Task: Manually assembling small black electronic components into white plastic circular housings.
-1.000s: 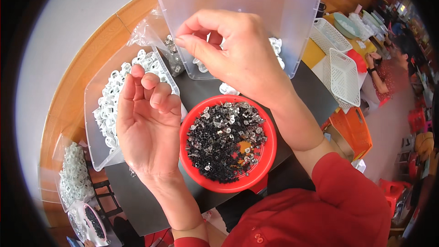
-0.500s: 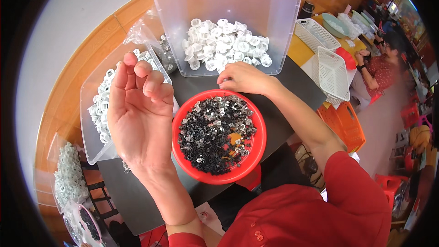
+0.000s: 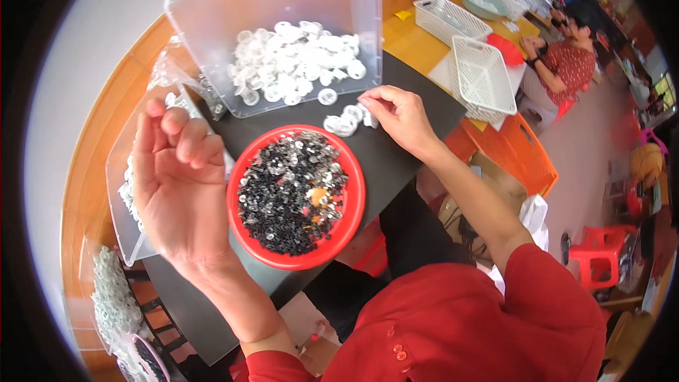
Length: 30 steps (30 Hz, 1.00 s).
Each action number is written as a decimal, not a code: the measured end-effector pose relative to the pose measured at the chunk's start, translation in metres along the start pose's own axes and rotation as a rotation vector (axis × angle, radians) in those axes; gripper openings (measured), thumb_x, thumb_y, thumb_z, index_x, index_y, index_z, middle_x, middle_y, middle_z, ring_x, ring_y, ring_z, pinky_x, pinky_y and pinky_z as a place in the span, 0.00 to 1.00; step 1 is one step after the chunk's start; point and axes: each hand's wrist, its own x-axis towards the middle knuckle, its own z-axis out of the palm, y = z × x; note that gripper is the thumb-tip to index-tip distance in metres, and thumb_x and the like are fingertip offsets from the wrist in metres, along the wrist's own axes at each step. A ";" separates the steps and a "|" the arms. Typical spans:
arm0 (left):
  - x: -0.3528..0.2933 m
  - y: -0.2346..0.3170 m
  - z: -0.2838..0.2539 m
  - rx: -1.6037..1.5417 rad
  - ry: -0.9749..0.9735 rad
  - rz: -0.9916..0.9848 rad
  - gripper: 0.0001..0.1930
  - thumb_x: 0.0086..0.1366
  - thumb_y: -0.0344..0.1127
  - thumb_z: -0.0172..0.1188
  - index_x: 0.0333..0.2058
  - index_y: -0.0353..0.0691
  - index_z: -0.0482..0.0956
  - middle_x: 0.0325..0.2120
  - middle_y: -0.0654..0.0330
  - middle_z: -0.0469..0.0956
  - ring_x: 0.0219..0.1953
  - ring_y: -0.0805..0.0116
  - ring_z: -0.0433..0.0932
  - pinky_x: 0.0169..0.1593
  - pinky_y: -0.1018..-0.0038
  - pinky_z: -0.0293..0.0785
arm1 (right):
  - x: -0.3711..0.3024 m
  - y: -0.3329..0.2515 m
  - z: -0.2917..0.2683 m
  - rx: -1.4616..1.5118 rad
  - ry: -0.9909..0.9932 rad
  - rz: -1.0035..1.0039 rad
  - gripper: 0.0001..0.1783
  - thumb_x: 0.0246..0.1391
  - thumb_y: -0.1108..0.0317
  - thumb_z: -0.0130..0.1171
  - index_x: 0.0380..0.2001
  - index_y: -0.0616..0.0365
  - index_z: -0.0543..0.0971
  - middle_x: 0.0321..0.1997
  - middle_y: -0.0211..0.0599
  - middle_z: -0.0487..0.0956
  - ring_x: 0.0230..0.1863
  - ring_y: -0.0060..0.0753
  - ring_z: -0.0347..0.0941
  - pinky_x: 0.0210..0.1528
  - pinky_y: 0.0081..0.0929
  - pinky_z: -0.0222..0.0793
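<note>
On the dark table, my right hand [image 3: 403, 117] is closed, thumb and fingertips at a white round plastic piece [image 3: 368, 116]. A few more loose white pieces [image 3: 343, 124] lie just left of it. My left hand [image 3: 180, 191] is raised in front of the left bin, palm toward me. Its fingers are curled, and the thumb and index fingertip come together; what they hold, if anything, is too small to tell. Between my hands stands a red bowl [image 3: 358, 201] of small black and clear parts. Behind it, a tilted clear bin [image 3: 283, 0] holds a heap of white round pieces [image 3: 293, 60].
Another clear bin [image 3: 117, 191] with white rings stands at the left, partly hidden by my left hand. White baskets [image 3: 488, 88] rest on the yellow table at the right. Below them is an orange crate [image 3: 523, 152]. A co-worker [image 3: 566, 67] sits beyond.
The view has turned, so everything sits further left. My right hand has moved rightward away from the bin, and loose white pieces now lie on the table by it. My left hand stays raised.
</note>
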 end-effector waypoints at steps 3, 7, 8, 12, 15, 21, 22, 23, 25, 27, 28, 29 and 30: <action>-0.009 -0.007 0.015 0.007 -0.048 -0.020 0.08 0.73 0.31 0.43 0.44 0.32 0.67 0.28 0.62 0.63 0.27 0.73 0.59 0.34 0.76 0.60 | -0.015 0.017 -0.004 0.052 0.129 0.070 0.07 0.55 0.70 0.60 0.33 0.63 0.81 0.31 0.40 0.82 0.28 0.25 0.78 0.32 0.24 0.72; -0.037 -0.011 0.029 0.137 -0.082 0.083 0.06 0.74 0.32 0.40 0.39 0.35 0.63 0.26 0.63 0.57 0.25 0.74 0.54 0.32 0.73 0.56 | -0.008 0.028 0.017 0.142 0.250 0.057 0.07 0.52 0.68 0.61 0.31 0.60 0.82 0.28 0.41 0.82 0.27 0.32 0.79 0.32 0.26 0.73; -0.047 -0.020 0.030 0.228 -0.068 0.122 0.06 0.73 0.31 0.41 0.36 0.36 0.63 0.26 0.63 0.57 0.25 0.74 0.53 0.31 0.74 0.55 | -0.008 0.025 0.016 0.117 0.252 0.070 0.07 0.52 0.67 0.61 0.31 0.60 0.82 0.27 0.42 0.82 0.27 0.34 0.79 0.32 0.29 0.73; -0.103 -0.095 0.013 0.966 -0.268 0.120 0.15 0.67 0.38 0.54 0.23 0.38 0.67 0.17 0.61 0.65 0.20 0.73 0.60 0.25 0.76 0.56 | -0.014 0.033 0.000 0.043 0.217 0.088 0.11 0.55 0.65 0.60 0.35 0.61 0.81 0.30 0.42 0.82 0.31 0.34 0.79 0.36 0.30 0.73; -0.143 -0.157 0.004 1.365 -0.506 -0.426 0.05 0.58 0.30 0.60 0.25 0.36 0.76 0.25 0.56 0.79 0.27 0.62 0.77 0.32 0.71 0.72 | -0.015 0.037 -0.002 0.041 0.228 0.067 0.11 0.55 0.64 0.59 0.35 0.61 0.81 0.30 0.44 0.82 0.32 0.38 0.80 0.36 0.32 0.73; -0.248 -0.214 -0.233 2.408 -0.856 -0.809 0.10 0.62 0.39 0.56 0.37 0.41 0.80 0.36 0.51 0.79 0.38 0.51 0.78 0.45 0.59 0.72 | -0.012 0.022 0.018 0.044 0.199 0.006 0.10 0.54 0.64 0.58 0.33 0.60 0.82 0.30 0.45 0.82 0.33 0.46 0.79 0.37 0.38 0.73; -0.242 -0.217 -0.231 2.400 -0.886 -0.809 0.10 0.62 0.39 0.56 0.37 0.41 0.80 0.36 0.51 0.79 0.38 0.51 0.78 0.45 0.59 0.72 | -0.012 0.028 0.014 0.022 0.210 0.007 0.10 0.53 0.64 0.58 0.32 0.59 0.82 0.30 0.45 0.82 0.33 0.47 0.79 0.37 0.38 0.73; -0.236 -0.222 -0.230 2.258 -0.670 -1.094 0.12 0.62 0.41 0.56 0.40 0.42 0.80 0.37 0.51 0.80 0.43 0.51 0.77 0.47 0.60 0.72 | -0.013 0.032 0.012 0.000 0.219 0.008 0.10 0.53 0.64 0.58 0.32 0.59 0.82 0.30 0.45 0.82 0.33 0.47 0.79 0.37 0.39 0.73; -0.239 -0.229 -0.227 2.092 -0.449 -1.359 0.14 0.62 0.42 0.56 0.43 0.42 0.79 0.38 0.50 0.80 0.47 0.51 0.77 0.50 0.61 0.72 | -0.012 0.035 0.015 0.055 0.286 -0.003 0.08 0.51 0.66 0.58 0.27 0.56 0.83 0.27 0.45 0.82 0.32 0.50 0.79 0.38 0.44 0.73; -0.254 -0.231 -0.226 2.124 -0.295 -0.773 0.16 0.64 0.44 0.54 0.44 0.43 0.80 0.42 0.50 0.79 0.49 0.50 0.76 0.51 0.59 0.71 | -0.012 0.033 0.021 0.078 0.263 0.009 0.08 0.51 0.65 0.58 0.26 0.56 0.83 0.28 0.45 0.82 0.32 0.51 0.79 0.38 0.44 0.73; -0.252 -0.232 -0.224 2.129 -0.303 -0.772 0.16 0.64 0.44 0.54 0.44 0.43 0.80 0.42 0.50 0.79 0.49 0.50 0.76 0.51 0.59 0.71 | -0.012 0.035 0.020 0.080 0.274 0.006 0.08 0.51 0.65 0.58 0.26 0.56 0.83 0.28 0.46 0.82 0.32 0.51 0.79 0.38 0.45 0.73; -0.250 -0.232 -0.222 2.118 -0.349 -0.887 0.16 0.64 0.44 0.55 0.45 0.43 0.79 0.43 0.49 0.79 0.48 0.49 0.76 0.51 0.59 0.72 | -0.011 0.036 0.020 0.082 0.282 0.006 0.08 0.51 0.65 0.58 0.26 0.56 0.83 0.28 0.46 0.82 0.32 0.51 0.79 0.38 0.45 0.73; -0.248 -0.231 -0.221 2.103 -0.393 -1.004 0.17 0.64 0.44 0.55 0.47 0.42 0.78 0.44 0.49 0.79 0.47 0.49 0.77 0.50 0.58 0.72 | -0.010 0.037 0.020 0.063 0.282 -0.006 0.08 0.51 0.65 0.58 0.26 0.56 0.83 0.27 0.46 0.82 0.32 0.52 0.79 0.38 0.45 0.73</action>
